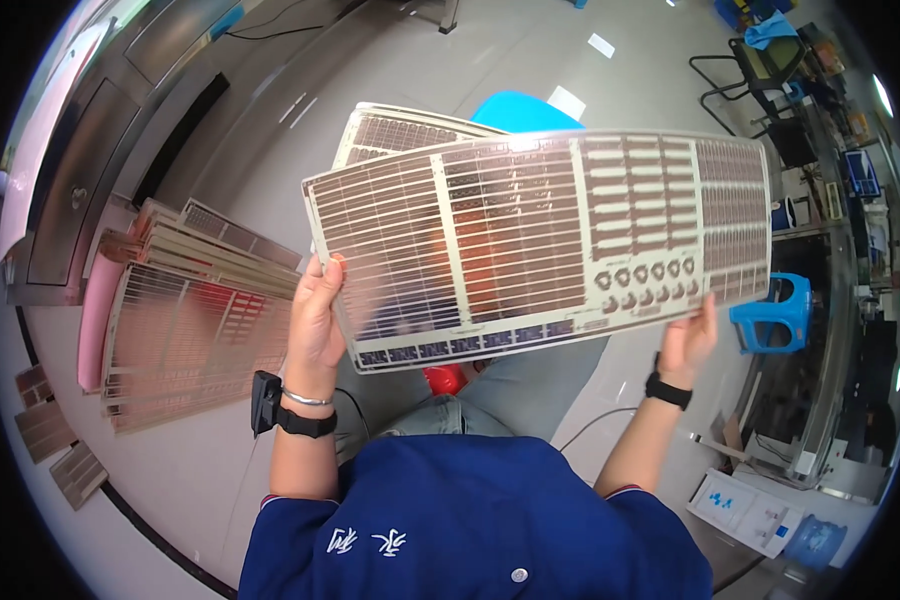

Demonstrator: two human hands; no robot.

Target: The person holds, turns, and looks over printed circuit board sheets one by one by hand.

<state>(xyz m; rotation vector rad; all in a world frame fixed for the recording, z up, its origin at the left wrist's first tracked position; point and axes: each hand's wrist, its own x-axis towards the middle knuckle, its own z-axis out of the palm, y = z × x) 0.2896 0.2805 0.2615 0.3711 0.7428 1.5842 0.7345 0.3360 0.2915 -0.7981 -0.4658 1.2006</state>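
A large thin panel (580, 240) with rows of slots and small cut shapes is held up in front of me, tilted with its right side higher. My left hand (317, 315) pinches its lower left edge, thumb on the near face. On the lower right edge, my right hand (690, 338) grips it, with most of its fingers hidden behind the panel. Beyond it lies a second similar panel (370, 130), partly covered, next to a blue round-edged surface (520, 108). More such panels (200, 335) lean in a bundle to my left.
A pink roll (98, 320) stands against the bundle. Small panel pieces (48, 432) lie at the far left, near a steel cabinet (82, 190). At right are a blue stool (775, 315), a white box (745, 512), a blue water jug (816, 543) and a chair (760, 75).
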